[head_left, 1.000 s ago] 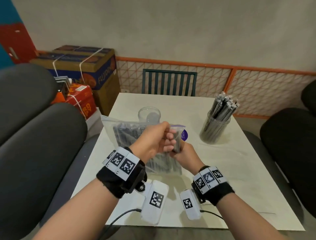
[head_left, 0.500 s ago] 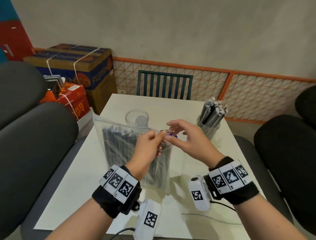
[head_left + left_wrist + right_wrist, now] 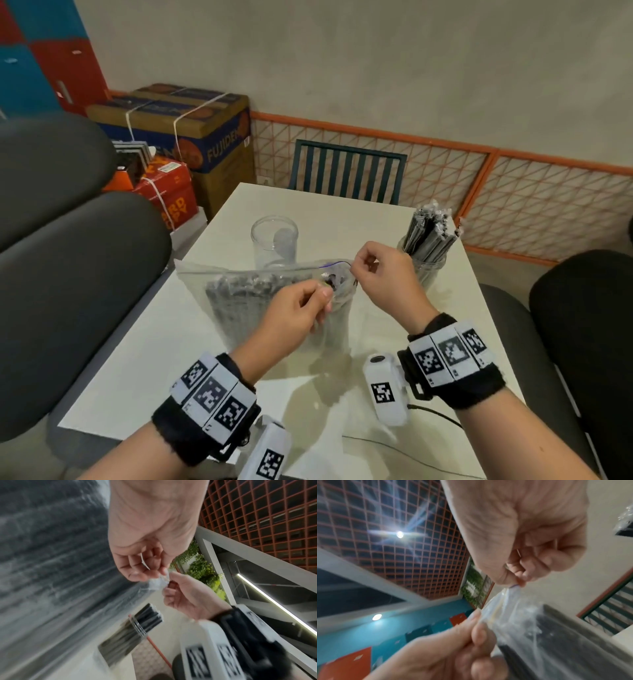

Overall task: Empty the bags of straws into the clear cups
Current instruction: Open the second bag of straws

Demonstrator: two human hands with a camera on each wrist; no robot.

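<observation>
A clear bag of dark straws is being held upright above the worktop, its sealed mouth uppermost and lying across the view from left to right. The right-hand corner of that mouth is being pinched on both sides: the near lip is being clamped between thumb and fingers of the left hand, the far lip is being clamped in the same way by the right hand. Both grips are closed on the bag's film, and a small gap is being opened between the lips there; the rest of the seal, running off to the left, appears to be closed.

The coming move is judged to be a parting of the seal along its length, so the axis that matters is being set by the mouth itself: it is running leftward from the two grips, and the straws are hanging lengthwise below it.

An empty cup is standing just behind the bag, nearer the left hand. A second cup, packed with upright straws, is standing beyond the right hand. The empty cup is judged the likely target, with the bag to be tipped mouth-first away from the person.
</observation>
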